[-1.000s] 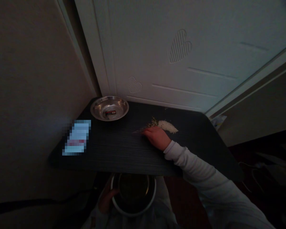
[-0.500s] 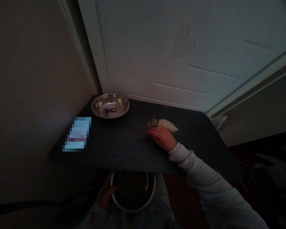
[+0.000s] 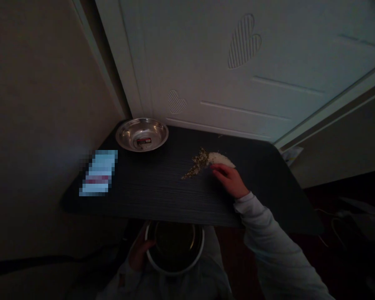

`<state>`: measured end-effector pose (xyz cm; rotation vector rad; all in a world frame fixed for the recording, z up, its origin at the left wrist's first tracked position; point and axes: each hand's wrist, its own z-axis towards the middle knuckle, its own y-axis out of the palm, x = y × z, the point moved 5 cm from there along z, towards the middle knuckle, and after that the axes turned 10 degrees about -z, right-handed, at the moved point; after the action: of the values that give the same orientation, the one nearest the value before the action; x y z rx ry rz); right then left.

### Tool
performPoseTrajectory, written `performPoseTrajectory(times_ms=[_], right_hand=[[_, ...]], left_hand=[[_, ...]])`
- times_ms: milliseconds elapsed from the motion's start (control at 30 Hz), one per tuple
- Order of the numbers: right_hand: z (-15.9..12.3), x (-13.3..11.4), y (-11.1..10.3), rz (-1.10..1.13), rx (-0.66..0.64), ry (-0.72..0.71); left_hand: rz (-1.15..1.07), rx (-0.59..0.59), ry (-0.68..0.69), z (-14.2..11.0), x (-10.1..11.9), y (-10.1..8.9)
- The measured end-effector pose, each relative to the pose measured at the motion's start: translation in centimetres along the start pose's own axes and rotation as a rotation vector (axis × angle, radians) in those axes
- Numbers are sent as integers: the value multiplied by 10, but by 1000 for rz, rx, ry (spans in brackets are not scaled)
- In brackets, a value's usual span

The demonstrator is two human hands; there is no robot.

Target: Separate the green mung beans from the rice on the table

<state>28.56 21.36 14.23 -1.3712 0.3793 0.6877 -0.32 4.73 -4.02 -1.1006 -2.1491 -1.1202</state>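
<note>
A: What lies nearest the right hand?

B: A heap of small white grains, right of centre on the dark, wood-grained desk. Its long axis slants rightward and nearer the person. Touching its left end, a streak of mottled brown grains tapers toward the near left.

A: And the grip?

B: The right hand has its fingers drawn together at the heap's near edge; whether they pinch anything, I cannot tell. The left hand clasps a round, dark bowl with a pale rim, below the desk's near edge.

A: How is this best handled?

B: I'd judge low fingertips and light, short strokes best, as loose grains scatter easily.
</note>
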Motion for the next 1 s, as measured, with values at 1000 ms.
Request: performPoseTrajectory(times_ms=[1000], right_hand=[[-9,-20,21,-38,-51,-104]], left_hand=[[36,125,-41,-14,14,11]])
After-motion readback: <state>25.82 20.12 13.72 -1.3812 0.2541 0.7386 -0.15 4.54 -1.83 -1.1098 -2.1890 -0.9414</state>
